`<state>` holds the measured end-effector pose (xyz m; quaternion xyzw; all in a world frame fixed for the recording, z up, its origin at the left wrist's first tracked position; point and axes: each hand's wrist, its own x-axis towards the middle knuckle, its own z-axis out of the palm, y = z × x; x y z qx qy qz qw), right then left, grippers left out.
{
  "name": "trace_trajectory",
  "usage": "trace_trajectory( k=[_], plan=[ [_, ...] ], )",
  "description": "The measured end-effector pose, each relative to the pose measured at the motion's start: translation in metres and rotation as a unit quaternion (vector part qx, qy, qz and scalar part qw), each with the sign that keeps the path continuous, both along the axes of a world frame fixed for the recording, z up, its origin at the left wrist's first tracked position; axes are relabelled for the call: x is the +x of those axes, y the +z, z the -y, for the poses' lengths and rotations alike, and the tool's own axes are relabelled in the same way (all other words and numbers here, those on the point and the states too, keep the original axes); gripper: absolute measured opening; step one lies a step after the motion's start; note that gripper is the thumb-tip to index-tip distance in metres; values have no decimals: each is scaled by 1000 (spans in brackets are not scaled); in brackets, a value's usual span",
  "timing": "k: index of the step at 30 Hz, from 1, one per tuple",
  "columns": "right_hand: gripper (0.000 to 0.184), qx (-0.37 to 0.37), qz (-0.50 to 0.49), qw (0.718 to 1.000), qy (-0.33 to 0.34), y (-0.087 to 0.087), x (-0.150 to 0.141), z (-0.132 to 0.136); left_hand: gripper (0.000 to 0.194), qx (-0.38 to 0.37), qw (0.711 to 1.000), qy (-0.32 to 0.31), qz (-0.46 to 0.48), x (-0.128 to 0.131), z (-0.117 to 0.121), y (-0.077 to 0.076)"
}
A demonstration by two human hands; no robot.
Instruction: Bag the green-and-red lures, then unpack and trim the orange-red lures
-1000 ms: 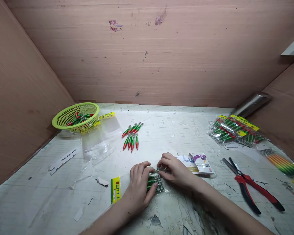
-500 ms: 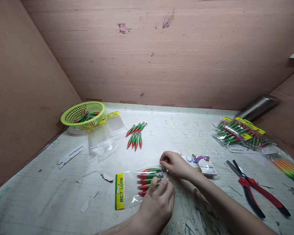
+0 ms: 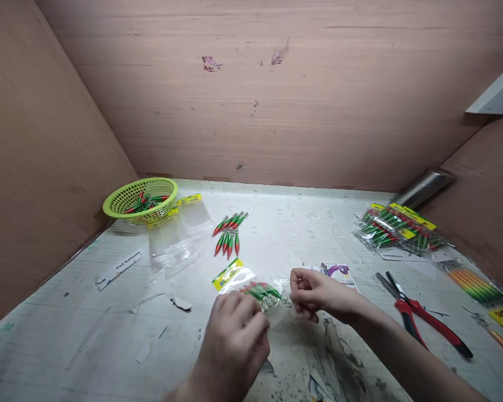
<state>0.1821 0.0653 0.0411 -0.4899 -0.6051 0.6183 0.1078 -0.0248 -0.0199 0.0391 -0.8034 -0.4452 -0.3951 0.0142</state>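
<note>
Between my hands a clear plastic bag with a yellow header is raised at a tilt above the table. Several red-and-green fishing lures lie inside it, their metal hooks toward me. My left hand is closed on the bag's near left edge, and its fingertips are partly hidden. On the other side my right hand has its fingers curled and pinches the bag's right edge by the hooks. Beyond the bag, loose fishing lures lie in two rows on the table.
At the back left, a green basket holds more lures, with flat bags beside it. Filled lure bags are piled at right, near red-handled pliers and a metal cylinder. A printed packet sits behind my right hand.
The bag has been lifted off the table and turned, so its header now points away from me. My left hand moved left, my right hand slightly right and down.
</note>
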Motion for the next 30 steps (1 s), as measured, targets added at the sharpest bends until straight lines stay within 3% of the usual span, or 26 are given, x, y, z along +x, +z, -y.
trace_trajectory(
  k=[3, 5, 7, 10, 12, 14, 16, 18, 25, 30],
  plan=[
    [26, -19, -101, 993, -65, 13, -1, 33, 19, -90, 991, -51, 83, -19, 6, 12],
    [28, -14, -138, 983, -117, 10, -6, 54, 22, -123, 981, -108, 106, -25, 13, 7],
    [31, -20, -135, 978, -157, -3, -11, 74, 23, -137, 974, -148, 108, -28, 21, -7],
    [33, -26, -115, 971, -208, -36, -15, 99, 23, -131, 977, -152, 78, -30, 35, -33],
    [28, 37, -71, 976, -202, -55, -13, 111, 23, -116, 984, -134, 20, -30, 41, -45],
    [19, 170, -2, 973, -156, -66, -10, 120, 19, -105, 987, -120, -36, -28, 44, -48],
    [16, 313, 62, 940, -118, -68, -7, 126, 14, -111, 987, -109, -49, -23, 42, -45],
    [17, 411, 94, 901, -107, -66, -7, 130, 17, -122, 987, -91, -43, -15, 36, -40],
    [15, 537, 177, 820, -86, -79, -18, 134, 7, -13, 988, -50, -149, 14, 9, -46],
    [13, 579, 204, 782, -107, -88, -25, 134, 21, 40, 989, -41, -138, 18, 4, -53]
  ],
)
